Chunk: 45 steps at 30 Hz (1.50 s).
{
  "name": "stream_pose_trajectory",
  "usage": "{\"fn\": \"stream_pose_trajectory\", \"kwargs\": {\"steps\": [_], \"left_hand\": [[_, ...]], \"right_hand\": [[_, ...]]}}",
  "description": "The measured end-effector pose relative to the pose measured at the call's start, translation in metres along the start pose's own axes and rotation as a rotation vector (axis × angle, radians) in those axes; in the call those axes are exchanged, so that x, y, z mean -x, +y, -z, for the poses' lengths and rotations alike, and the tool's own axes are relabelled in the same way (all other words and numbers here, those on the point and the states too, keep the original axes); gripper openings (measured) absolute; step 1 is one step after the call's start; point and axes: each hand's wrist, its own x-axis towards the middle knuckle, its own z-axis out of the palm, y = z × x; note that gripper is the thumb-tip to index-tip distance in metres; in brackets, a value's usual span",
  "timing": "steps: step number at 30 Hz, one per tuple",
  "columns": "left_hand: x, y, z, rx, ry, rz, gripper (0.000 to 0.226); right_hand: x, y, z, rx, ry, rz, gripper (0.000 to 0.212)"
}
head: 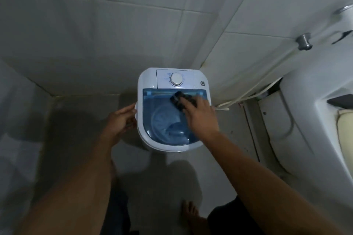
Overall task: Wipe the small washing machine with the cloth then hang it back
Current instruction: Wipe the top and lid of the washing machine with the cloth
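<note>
A small white washing machine [147, 86] with a clear blue lid [158, 108] and a round white dial [176, 79] stands on the floor in the tiled corner. My right hand [202, 115] presses a dark cloth [178, 99] flat on the far part of the blue lid, just below the control panel. Part of the cloth is hidden under my fingers. My left hand [119, 120] grips the machine's left rim, fingers curled around its edge.
A white toilet [305, 112] stands close on the right, with a hose and a cable [254, 93] running along the wall behind the machine. Tiled walls close in behind and to the left. My bare foot [193, 213] is on the floor below the machine.
</note>
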Motion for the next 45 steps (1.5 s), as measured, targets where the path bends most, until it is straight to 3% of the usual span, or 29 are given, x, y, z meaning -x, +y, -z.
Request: {"fn": "stream_pose_trajectory", "kwargs": {"steps": [3, 7, 13, 21, 25, 29, 33, 35, 39, 41, 43, 45], "left_hand": [[0.004, 0.003, -0.003, -0.02, 0.021, -0.004, 0.036], [0.012, 0.006, -0.008, -0.034, 0.05, -0.021, 0.036], [0.015, 0.008, -0.009, -0.027, 0.06, -0.01, 0.037], [0.016, 0.008, -0.011, -0.036, 0.065, -0.004, 0.032], [0.017, 0.008, -0.012, -0.031, 0.079, -0.002, 0.035], [0.02, 0.01, -0.013, -0.036, 0.075, -0.009, 0.035], [0.019, 0.009, -0.011, -0.029, 0.068, -0.006, 0.035], [0.018, 0.01, -0.012, -0.026, 0.067, -0.002, 0.033], [0.013, 0.01, -0.005, -0.043, 0.054, 0.02, 0.036], [0.011, 0.008, -0.003, -0.046, 0.05, 0.024, 0.037], [0.01, 0.009, -0.004, -0.037, 0.032, 0.019, 0.036], [0.009, 0.007, -0.005, -0.023, 0.029, 0.02, 0.036]], "right_hand": [[-0.015, 0.037, 0.007, -0.062, 0.0, -0.237, 0.041], [-0.001, 0.047, 0.003, -0.186, 0.042, -0.314, 0.042], [0.097, 0.015, -0.015, -0.405, 0.16, -0.495, 0.042], [0.094, -0.096, -0.019, -0.244, 0.025, -0.005, 0.048], [0.072, -0.054, -0.014, -0.224, 0.031, 0.076, 0.047], [0.069, 0.029, -0.013, -0.278, 0.144, -0.233, 0.044], [0.057, 0.018, -0.016, -0.352, 0.227, -0.583, 0.044], [0.056, -0.02, -0.018, -0.362, 0.23, -0.518, 0.045], [0.072, -0.104, -0.03, -0.275, 0.053, 0.0, 0.054], [0.067, -0.103, -0.029, -0.235, 0.038, 0.157, 0.055], [0.05, -0.069, -0.025, -0.191, 0.078, 0.172, 0.054], [0.033, -0.024, -0.022, -0.19, 0.15, 0.009, 0.049]]}}
